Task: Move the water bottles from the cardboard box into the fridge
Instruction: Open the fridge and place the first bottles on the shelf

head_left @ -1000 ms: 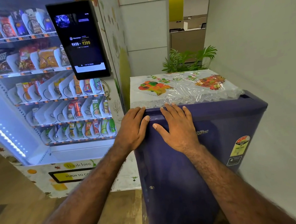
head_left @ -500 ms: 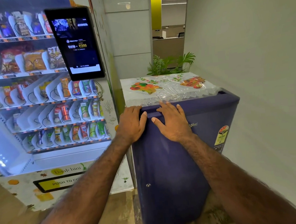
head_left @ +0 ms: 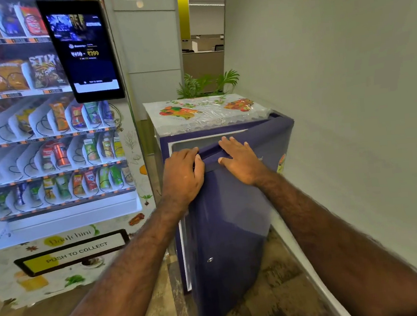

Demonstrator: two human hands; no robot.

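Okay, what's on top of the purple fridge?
A clear plastic cover printed with fruit lies on the fridge. Green plants stand behind it. What lies under the cover is hidden.

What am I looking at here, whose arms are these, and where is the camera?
There is no machine: a person wears a camera on the head, looking forward and down, so you see their own two bare arms. The left hand curls its fingers round the top edge of the blue fridge door, which stands partly open. The right hand lies flat on the door's front, near its top. On the fridge top lies a clear plastic cover with fruit prints. Beside it, on the left, stands a snack vending machine with a dark screen. No water bottles or cardboard box are in view.
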